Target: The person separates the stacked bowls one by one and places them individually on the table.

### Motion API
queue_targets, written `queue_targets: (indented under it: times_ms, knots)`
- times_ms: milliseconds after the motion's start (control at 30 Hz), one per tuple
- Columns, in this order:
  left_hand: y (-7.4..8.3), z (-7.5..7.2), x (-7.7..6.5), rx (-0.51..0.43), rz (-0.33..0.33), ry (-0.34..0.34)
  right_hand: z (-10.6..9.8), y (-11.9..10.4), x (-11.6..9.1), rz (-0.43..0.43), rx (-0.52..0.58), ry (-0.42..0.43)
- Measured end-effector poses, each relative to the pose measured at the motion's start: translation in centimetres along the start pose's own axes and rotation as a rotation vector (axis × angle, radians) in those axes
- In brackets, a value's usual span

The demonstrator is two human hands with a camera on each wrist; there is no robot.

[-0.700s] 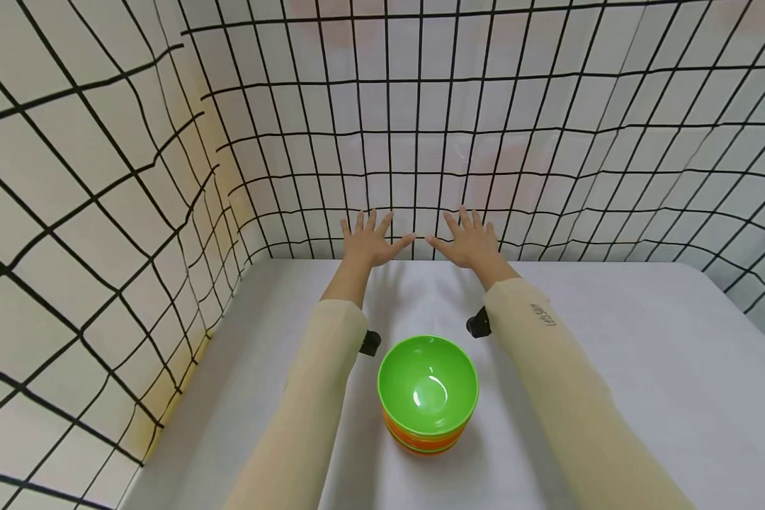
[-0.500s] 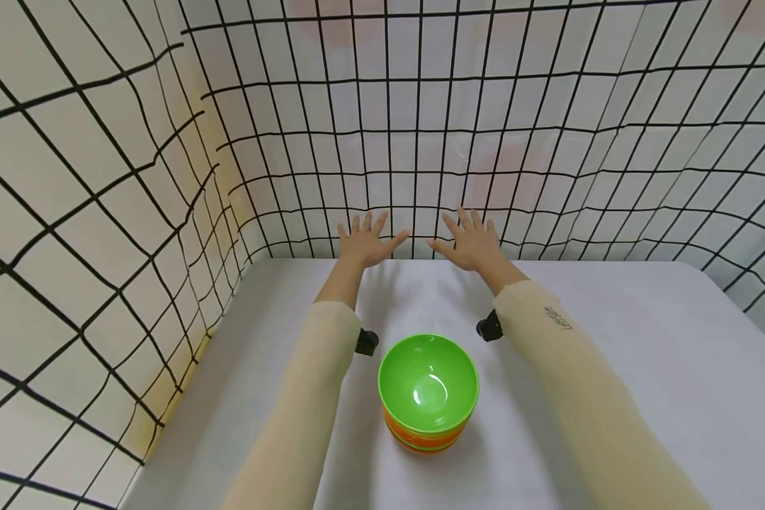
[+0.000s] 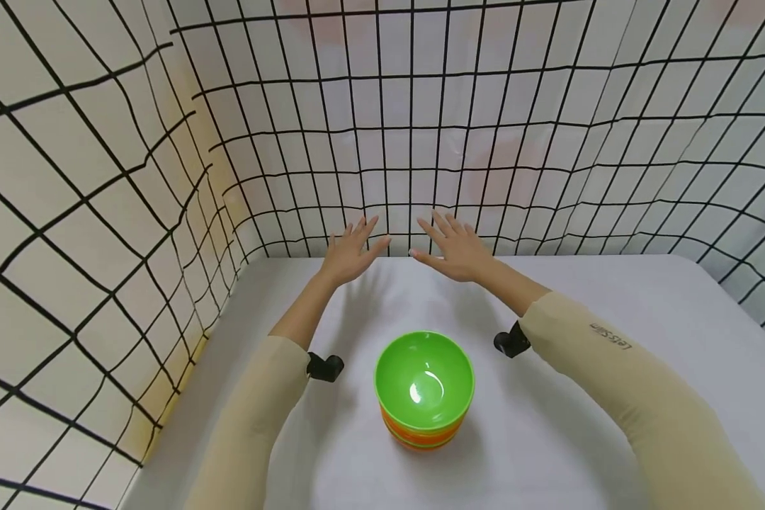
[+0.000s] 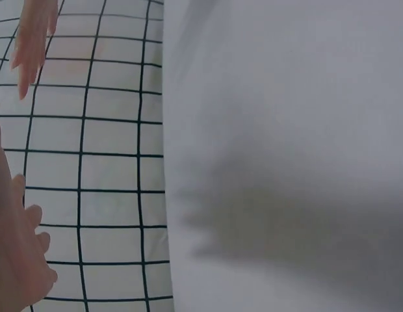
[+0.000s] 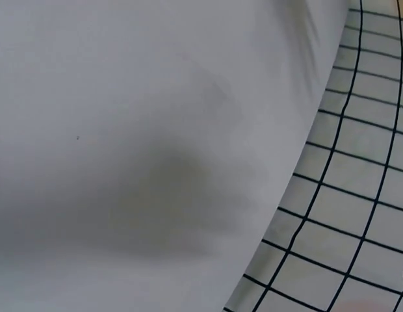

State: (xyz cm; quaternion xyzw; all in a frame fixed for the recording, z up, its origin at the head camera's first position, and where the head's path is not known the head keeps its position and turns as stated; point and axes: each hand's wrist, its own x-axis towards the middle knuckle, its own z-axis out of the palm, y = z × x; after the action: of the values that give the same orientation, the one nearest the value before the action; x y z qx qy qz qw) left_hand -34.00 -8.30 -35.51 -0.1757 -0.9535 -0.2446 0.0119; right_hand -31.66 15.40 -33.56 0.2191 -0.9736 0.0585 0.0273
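Note:
A stack of bowls stands in the middle of the table in the head view, a bright green bowl (image 3: 424,379) on top with orange and green rims (image 3: 421,438) showing beneath it. Beyond the stack, my left hand (image 3: 350,256) is held over the far part of the table, fingers spread and holding nothing. My right hand (image 3: 455,249) mirrors it on the other side, fingers also spread, thumbs pointing toward each other. In the left wrist view the left hand (image 4: 19,253) shows at the left edge, with the right hand (image 4: 34,45) above it.
A white table (image 3: 548,439) carries the stack. Black netting (image 3: 411,127) over white walls rises behind the far edge and along the left side. Each forearm, in a beige sleeve, has a black wrist camera (image 3: 513,340) strapped on, flanking the bowls.
Both forearms have swung outward, away from the bowls, with the elbows wider. The hands have shifted slightly left and turned inward. The bowls stay where they were.

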Motion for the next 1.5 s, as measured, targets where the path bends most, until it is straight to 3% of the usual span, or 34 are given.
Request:
queue_targets:
  times_ms: [233, 533, 700, 833, 900, 1033, 1133, 1300, 1500]
  knots:
    - [0.5, -0.3, -2.7, -0.039, 0.095, 0.04, -0.3, -1.1, -2.9, -0.091, 0.047, 0.031]
    - [3.2, -1.0, -6.9, -0.225, 0.228, -0.094, -0.4, -2.3, -7.2, -0.165, 0.173, 0.079]
    - [4.2, -1.6, -8.8, -0.331, 0.254, -0.16, -0.7, -2.4, -8.8, -0.146, 0.233, 0.094]
    - [4.2, -1.2, -11.1, -0.415, 0.275, -0.201, -0.7, -2.7, -10.7, -0.119, 0.354, 0.071]
    - [4.2, -0.8, -12.5, -0.476, 0.317, -0.208, -0.4, -2.9, -11.8, -0.141, 0.436, 0.059]
    - [4.4, 0.1, -14.9, -0.597, 0.443, -0.221, 0.3, -3.7, -13.8, -0.255, 0.607, 0.047]
    - [4.8, 0.8, -16.5, -0.633, 0.496, -0.24, 0.9, -4.5, -14.9, -0.351, 0.706, 0.045]
    - [5.2, 1.8, -18.2, -0.662, 0.475, -0.265, 1.5, -5.8, -16.1, -0.399, 0.792, 0.016]
    - [5.4, 2.7, -18.7, -0.667, 0.442, -0.243, 1.8, -6.4, -16.4, -0.39, 0.809, 0.007]
